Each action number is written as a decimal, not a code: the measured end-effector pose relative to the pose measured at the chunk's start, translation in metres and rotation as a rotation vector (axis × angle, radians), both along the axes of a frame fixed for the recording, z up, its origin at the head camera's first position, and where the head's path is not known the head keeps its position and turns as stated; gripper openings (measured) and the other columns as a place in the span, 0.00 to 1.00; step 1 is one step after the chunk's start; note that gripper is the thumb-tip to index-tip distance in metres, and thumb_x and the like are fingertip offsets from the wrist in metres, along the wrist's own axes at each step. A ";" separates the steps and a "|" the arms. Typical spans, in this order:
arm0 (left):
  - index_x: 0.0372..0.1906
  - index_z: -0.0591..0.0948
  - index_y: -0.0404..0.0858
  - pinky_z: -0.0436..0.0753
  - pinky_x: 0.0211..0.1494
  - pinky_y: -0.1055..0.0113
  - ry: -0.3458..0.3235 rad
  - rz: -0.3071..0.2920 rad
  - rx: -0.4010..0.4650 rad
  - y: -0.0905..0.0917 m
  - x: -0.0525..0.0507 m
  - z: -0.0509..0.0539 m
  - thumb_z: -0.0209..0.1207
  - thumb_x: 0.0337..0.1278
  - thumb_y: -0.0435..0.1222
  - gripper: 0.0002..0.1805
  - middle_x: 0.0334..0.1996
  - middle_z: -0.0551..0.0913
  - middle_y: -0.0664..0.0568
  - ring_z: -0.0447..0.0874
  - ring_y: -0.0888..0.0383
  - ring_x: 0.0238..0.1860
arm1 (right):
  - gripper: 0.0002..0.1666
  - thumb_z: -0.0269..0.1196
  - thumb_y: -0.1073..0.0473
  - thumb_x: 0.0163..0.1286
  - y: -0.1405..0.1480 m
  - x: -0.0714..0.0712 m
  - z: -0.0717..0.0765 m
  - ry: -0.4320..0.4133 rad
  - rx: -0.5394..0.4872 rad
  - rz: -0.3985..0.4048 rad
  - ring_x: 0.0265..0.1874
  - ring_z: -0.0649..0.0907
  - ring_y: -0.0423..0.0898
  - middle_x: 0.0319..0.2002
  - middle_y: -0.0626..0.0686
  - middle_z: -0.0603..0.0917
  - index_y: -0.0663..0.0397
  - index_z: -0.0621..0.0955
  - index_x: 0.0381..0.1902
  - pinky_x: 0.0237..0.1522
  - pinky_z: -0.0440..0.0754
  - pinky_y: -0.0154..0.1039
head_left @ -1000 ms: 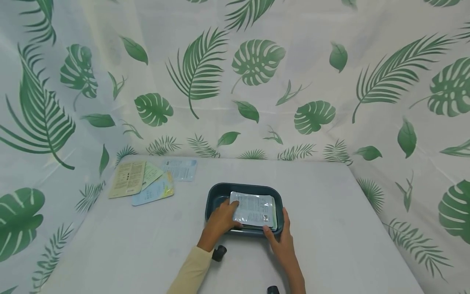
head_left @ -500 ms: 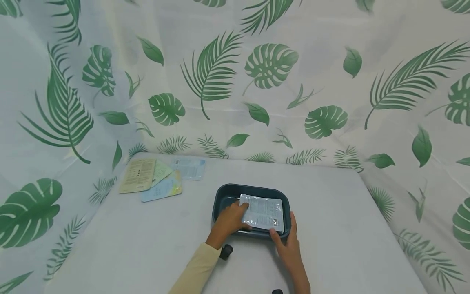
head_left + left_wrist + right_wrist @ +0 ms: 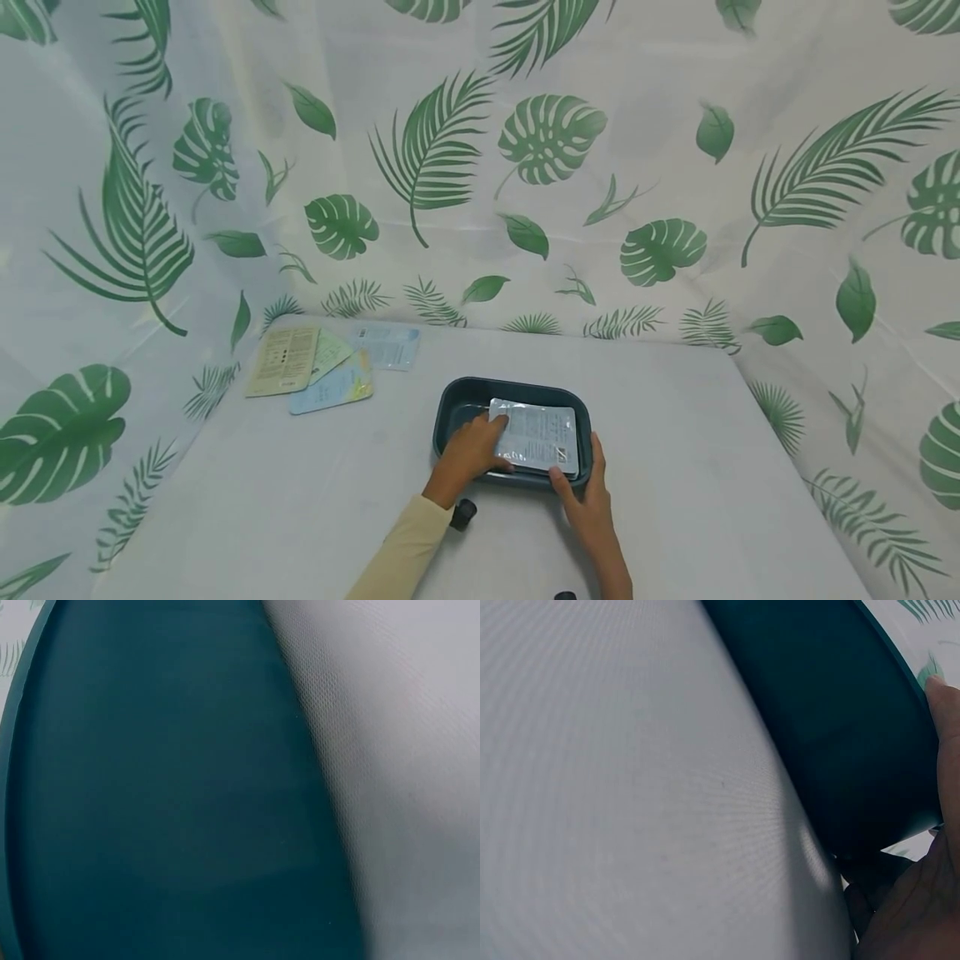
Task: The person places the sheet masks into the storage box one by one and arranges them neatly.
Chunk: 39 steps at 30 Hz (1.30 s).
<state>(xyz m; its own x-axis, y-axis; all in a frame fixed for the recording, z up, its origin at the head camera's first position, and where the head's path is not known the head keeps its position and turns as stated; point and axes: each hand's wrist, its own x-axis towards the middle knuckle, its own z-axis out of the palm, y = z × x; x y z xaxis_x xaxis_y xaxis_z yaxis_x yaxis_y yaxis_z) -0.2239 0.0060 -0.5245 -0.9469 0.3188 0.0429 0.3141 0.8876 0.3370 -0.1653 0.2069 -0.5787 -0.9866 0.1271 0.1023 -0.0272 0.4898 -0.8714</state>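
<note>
A dark teal tray [image 3: 467, 388] sits on the white table, with a stack of flat packets in its right part; the top one is a silvery-white packet [image 3: 538, 435] with print. My left hand [image 3: 471, 454] reaches over the tray's front left side and grips the stack's left edge. Around the tray's front right corner my right hand [image 3: 588, 512] is curled, its thumb by the packet's lower right corner and its fingers along the outer wall. In the left wrist view the tray wall [image 3: 172, 780] fills much of the picture. The right wrist view shows the right hand [image 3: 930, 885] against the tray.
At the back left lie a beige packet [image 3: 283, 360], a pale green packet [image 3: 327, 353], a blue and yellow packet [image 3: 330, 390] and a pale blue packet [image 3: 390, 345], partly overlapping. Leaf-patterned cloth [image 3: 450, 250] stands behind the table.
The head view has shifted, moving the scene slightly right in the picture. The greenish edge under the top packet no longer shows, and the stack looks more even. Both hands keep their places.
</note>
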 end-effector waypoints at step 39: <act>0.54 0.81 0.41 0.83 0.50 0.59 0.183 0.169 0.281 -0.044 0.001 0.020 0.62 0.63 0.45 0.19 0.51 0.83 0.48 0.84 0.54 0.48 | 0.54 0.61 0.44 0.69 -0.001 0.001 0.005 -0.032 0.013 -0.023 0.74 0.56 0.67 0.77 0.63 0.52 0.43 0.41 0.79 0.70 0.55 0.66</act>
